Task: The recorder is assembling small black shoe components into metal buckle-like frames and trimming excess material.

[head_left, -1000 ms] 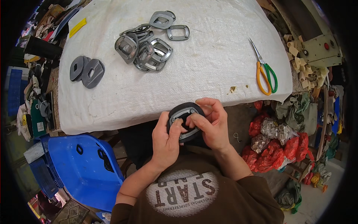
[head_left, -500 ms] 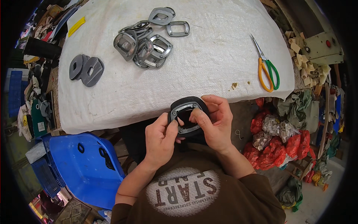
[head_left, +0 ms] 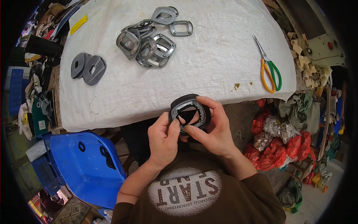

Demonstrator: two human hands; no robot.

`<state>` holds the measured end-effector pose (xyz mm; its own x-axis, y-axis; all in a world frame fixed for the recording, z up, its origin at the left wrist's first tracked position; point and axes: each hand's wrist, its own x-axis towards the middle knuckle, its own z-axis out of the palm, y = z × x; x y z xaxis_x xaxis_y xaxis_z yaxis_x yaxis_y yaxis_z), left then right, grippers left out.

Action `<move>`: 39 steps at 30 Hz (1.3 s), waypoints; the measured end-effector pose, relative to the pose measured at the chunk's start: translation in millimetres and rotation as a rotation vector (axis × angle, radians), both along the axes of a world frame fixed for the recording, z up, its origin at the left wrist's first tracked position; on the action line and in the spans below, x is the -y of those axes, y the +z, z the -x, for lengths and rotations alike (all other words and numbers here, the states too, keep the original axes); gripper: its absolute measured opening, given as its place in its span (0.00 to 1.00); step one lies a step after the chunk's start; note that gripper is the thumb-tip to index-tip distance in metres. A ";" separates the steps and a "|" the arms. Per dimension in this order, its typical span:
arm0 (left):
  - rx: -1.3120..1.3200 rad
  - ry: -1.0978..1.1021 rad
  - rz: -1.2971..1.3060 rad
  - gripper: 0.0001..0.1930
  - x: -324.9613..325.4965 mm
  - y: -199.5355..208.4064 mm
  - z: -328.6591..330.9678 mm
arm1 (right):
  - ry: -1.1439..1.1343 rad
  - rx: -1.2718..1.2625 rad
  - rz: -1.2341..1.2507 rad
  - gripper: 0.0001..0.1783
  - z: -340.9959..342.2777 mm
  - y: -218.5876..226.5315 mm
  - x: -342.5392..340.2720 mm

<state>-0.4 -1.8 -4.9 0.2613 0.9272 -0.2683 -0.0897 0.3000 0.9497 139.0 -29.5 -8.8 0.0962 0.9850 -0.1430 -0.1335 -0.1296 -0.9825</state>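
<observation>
Between both hands, just off the table's near edge, I hold a rounded grey metal frame (head_left: 202, 112) with a dark pad (head_left: 183, 99) around its outside. My left hand (head_left: 162, 140) grips its left side, thumb on the rim. Closed on the right side is my right hand (head_left: 216, 130), its thumb pressing the lower rim and its index finger at the top corner. Other fingers lie behind the frame, partly seen through its opening. Farther off on the table is a pile of similar metal frames (head_left: 163, 46). Several grey oval pads (head_left: 94, 71) lie to its left.
Scissors (head_left: 269, 71) with orange and green handles lie on the right of the white-covered table (head_left: 216, 67). A yellow strip (head_left: 78, 25) is at the far left. At lower left stands a blue tub (head_left: 84, 168) with dark rings inside. Red plastic bags (head_left: 274, 149) sit at right.
My right thumb has moved from the frame's opening down to its lower rim. The held frame has turned slightly, and the view has shifted a little.
</observation>
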 end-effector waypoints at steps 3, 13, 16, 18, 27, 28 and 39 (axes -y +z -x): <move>-0.001 0.007 -0.004 0.07 0.0 3.7 -0.8 | 0.047 0.026 -0.020 0.32 -5.9 -1.6 -0.8; -0.137 0.004 -0.100 0.09 1.5 -1.3 0.1 | 0.119 0.261 -0.102 0.34 -5.1 7.1 -3.1; -0.066 0.005 -0.012 0.08 -1.4 1.4 -0.9 | 0.147 0.157 -0.040 0.35 -11.9 2.1 -5.8; -0.028 -0.001 0.035 0.08 -4.0 -0.6 0.2 | 0.178 0.116 -0.001 0.36 -13.0 4.2 -4.8; 0.029 0.030 0.005 0.06 -4.2 -2.9 -0.5 | 0.017 -0.283 0.052 0.35 -4.9 5.6 -0.7; 0.096 0.058 0.062 0.06 -3.0 -3.2 -1.5 | 0.022 -0.282 0.063 0.36 -5.3 6.9 -0.9; 0.609 -0.024 0.557 0.09 -13.6 -0.9 12.2 | 0.082 -0.355 -0.224 0.32 -24.5 -20.7 -17.4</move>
<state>-12.6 11.7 -5.8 0.5276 0.6928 -0.4916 -0.5287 0.7208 0.4484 163.5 -12.2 -29.5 -0.0007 0.9979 0.0648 -0.4662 0.0570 -0.8828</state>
